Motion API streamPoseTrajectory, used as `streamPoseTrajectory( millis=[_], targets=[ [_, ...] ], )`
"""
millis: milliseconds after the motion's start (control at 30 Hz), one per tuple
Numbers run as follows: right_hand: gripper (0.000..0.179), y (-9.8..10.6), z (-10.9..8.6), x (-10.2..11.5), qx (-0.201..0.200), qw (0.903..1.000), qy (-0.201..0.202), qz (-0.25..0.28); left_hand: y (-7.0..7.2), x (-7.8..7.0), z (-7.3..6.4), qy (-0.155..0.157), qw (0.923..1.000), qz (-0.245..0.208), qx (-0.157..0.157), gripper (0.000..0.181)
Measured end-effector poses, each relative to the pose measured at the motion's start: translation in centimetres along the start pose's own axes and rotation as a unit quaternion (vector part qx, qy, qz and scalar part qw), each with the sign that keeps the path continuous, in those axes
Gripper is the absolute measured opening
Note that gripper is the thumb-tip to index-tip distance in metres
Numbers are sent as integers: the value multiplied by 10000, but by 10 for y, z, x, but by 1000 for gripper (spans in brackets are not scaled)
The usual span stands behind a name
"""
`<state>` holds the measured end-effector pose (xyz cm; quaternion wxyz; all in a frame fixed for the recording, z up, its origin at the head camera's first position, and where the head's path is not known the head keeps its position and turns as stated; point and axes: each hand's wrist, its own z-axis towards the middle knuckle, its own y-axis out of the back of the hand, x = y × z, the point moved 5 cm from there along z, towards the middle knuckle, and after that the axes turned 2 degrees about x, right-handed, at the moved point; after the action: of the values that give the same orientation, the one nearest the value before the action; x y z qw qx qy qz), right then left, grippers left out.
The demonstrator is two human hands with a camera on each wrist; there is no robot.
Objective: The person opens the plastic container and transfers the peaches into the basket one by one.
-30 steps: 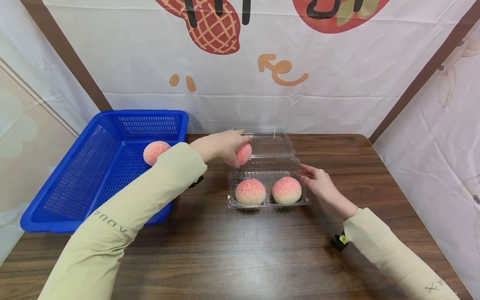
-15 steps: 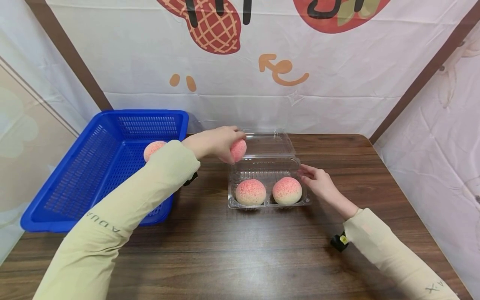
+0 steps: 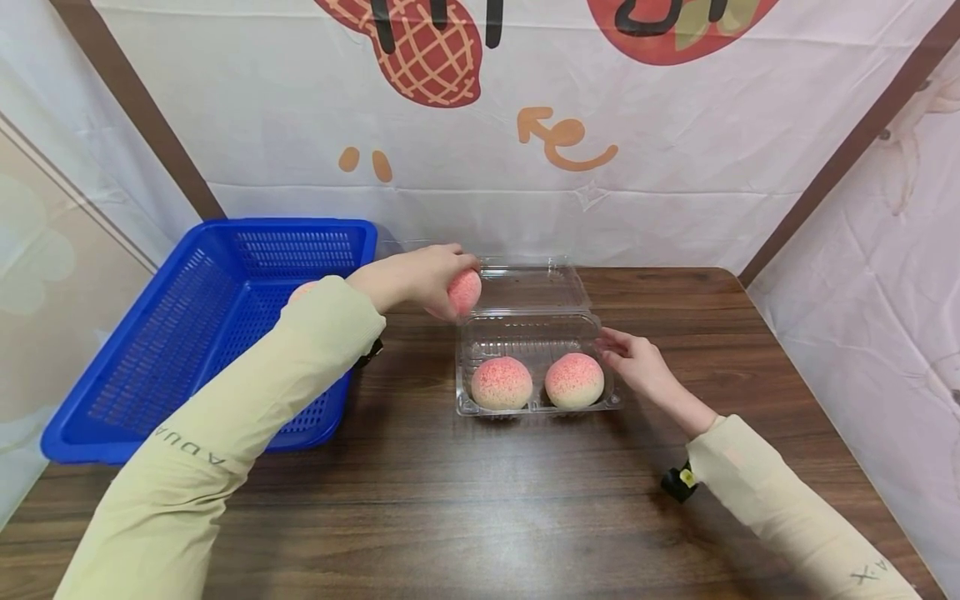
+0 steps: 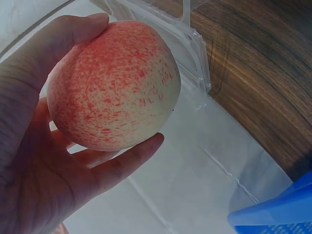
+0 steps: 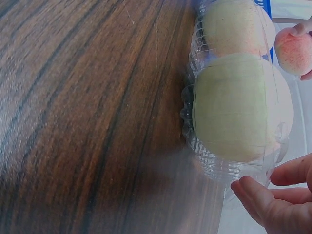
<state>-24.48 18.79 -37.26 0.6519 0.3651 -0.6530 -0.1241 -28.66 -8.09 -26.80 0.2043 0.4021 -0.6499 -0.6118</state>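
My left hand [image 3: 416, 279] grips a pink-speckled peach [image 3: 465, 291], thumb on one side and fingers round the other. It holds the peach up beside the left rear of a clear plastic clamshell box [image 3: 536, 323]. The same peach [image 4: 117, 87] fills much of the left wrist view. Two more peaches sit side by side in the box's front, a left peach [image 3: 502, 383] and a right peach [image 3: 574, 381]. My right hand [image 3: 636, 362] pinches the box's right rim between thumb and fingers, as the right wrist view shows.
A blue plastic basket [image 3: 112, 450] stands on the left of the wooden table [image 3: 480, 517]. Another peach [image 3: 302, 291] inside it is mostly hidden by my left sleeve. The box's clear lid [image 3: 532, 287] lies folded back towards the printed cloth wall [image 3: 480, 217].
My left hand has moved left and slightly back with the peach, away from above the box. Its sleeve now covers more of the basket's peach. The right hand stays put.
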Motion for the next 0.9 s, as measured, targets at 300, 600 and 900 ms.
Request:
streamPoseTrajectory(
  millis=[300,600,900],
  targets=[
    [44,0,0,1,12,10000,44,-11,1,4,-3,139,9998,-150,80,65],
    [44,0,0,0,2,10000,7,12,4,10,-7,299,9994,-155,92,67],
    [44,-1,-2,0,27,9999,-62,83,8,14,-12,232,9997,-78,-33,65]
  ],
)
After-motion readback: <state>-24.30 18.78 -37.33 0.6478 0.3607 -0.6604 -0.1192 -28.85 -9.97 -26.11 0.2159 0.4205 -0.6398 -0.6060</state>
